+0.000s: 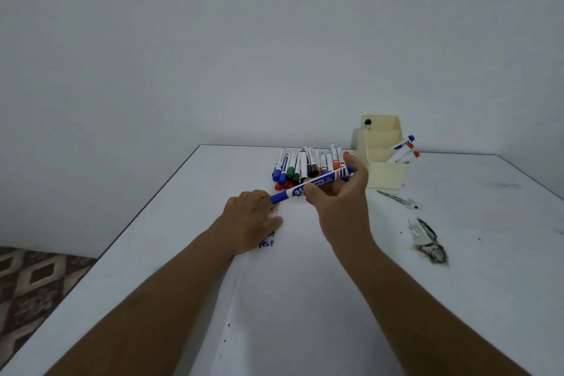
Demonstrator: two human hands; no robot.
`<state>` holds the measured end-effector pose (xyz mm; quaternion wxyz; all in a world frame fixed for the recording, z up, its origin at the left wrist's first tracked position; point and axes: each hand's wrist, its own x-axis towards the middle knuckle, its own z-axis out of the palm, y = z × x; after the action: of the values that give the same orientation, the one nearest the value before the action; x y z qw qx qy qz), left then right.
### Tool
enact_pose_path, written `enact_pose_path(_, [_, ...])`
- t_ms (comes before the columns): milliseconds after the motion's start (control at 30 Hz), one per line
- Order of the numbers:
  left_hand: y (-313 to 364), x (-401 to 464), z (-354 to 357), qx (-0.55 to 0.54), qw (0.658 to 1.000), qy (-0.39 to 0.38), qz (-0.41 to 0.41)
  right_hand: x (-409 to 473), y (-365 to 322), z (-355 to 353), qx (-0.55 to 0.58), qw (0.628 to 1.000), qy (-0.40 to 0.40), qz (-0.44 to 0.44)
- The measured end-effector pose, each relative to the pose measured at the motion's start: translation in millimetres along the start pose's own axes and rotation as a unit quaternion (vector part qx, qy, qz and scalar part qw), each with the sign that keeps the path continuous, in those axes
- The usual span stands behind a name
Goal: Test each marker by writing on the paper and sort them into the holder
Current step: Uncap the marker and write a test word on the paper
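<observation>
Blue marker [311, 187] gripped in raised right hand [338, 195] (capped, seemingly); left hand [248, 220] flat on paper [293, 253].

Illumination is dim, even and bluish, without glare. Soft shadows fall just left of the holder [383, 156]. Wide-angle distortion bends the table [488, 299] edges; detail is slightly soft.

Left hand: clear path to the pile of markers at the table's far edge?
Probably yes. The left hand rests flat on the white paper, just short of the pile of markers; only the blue-capped marker held by the right hand crosses above.
</observation>
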<state>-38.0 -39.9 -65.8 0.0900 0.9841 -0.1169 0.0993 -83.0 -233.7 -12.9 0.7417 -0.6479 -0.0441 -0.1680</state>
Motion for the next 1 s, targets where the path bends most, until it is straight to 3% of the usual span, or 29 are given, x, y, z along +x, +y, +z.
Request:
enact_pose_path(167, [-6,-6,3,-0.035,0.999,0.002,0.008,51,-32,-33,-0.134,0.990,-0.032,-0.042])
enact_pose_path(400, [-7,-5,2,-0.040,0.999,0.015,0.008,129,-79,-88,-0.202,0.975,0.070,-0.062])
enact_pose_path(633, [-7,-2,-1,-0.050,0.999,-0.002,-0.006,168,-75,-103,-0.414,0.896,0.066,-0.145])
enact_pose_path(1000, [-11,0,4,-0.054,0.999,-0.003,-0.006,205,-34,-110,-0.567,0.821,0.049,-0.044])
